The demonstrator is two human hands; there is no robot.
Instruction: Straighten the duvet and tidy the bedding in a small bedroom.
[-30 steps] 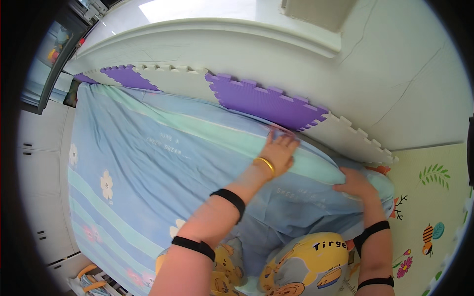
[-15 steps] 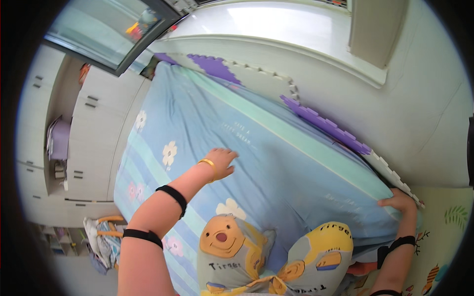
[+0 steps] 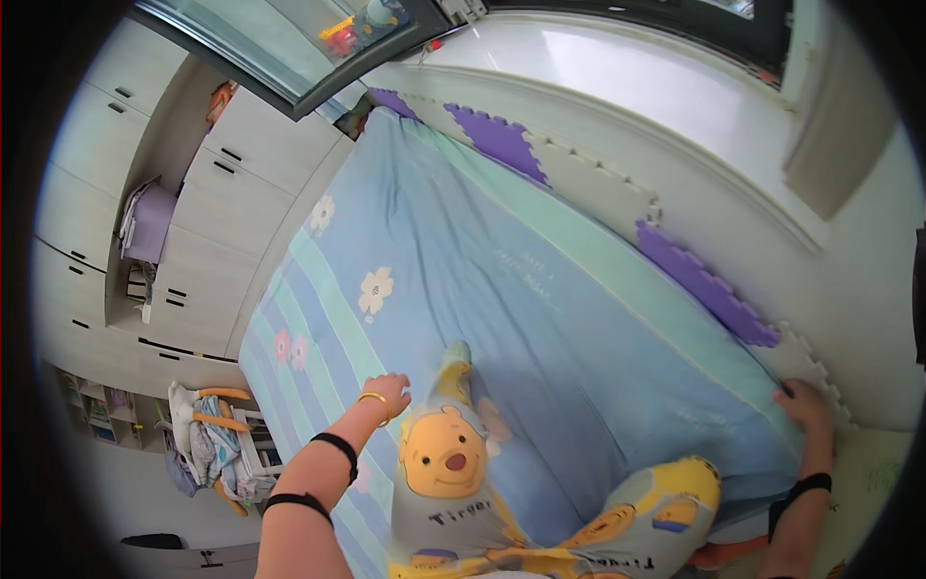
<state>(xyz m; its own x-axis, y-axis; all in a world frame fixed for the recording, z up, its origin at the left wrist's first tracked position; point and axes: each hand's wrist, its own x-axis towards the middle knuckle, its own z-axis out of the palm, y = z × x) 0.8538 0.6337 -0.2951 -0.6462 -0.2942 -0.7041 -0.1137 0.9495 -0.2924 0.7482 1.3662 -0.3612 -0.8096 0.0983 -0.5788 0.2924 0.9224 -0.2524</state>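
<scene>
A light blue bed sheet (image 3: 579, 338) with white flowers and green stripes covers the bed, with loose folds running across its middle. My left hand (image 3: 389, 391) is above the sheet beside my bent knee, fingers apart and holding nothing. A yellow bracelet (image 3: 378, 403) circles that wrist. At the right edge of the bed, close to the wall, my right hand (image 3: 808, 407) grips the sheet's border; some of its fingers are hidden at the edge. My legs, in grey and yellow cartoon trousers (image 3: 446, 516), rest on the bed.
Purple foam mat tiles (image 3: 704, 285) and white ones stand between bed and wall. Above is a white windowsill (image 3: 617, 72); an open window sash (image 3: 318, 48) juts in at the upper left. Wardrobes (image 3: 227, 207) line the left, near a chair piled with clothes (image 3: 217, 434).
My left hand has drawn back toward my body, beside the knee. My right hand stays at the bed's right edge. One foot now shows on the sheet, and the view has shifted.
</scene>
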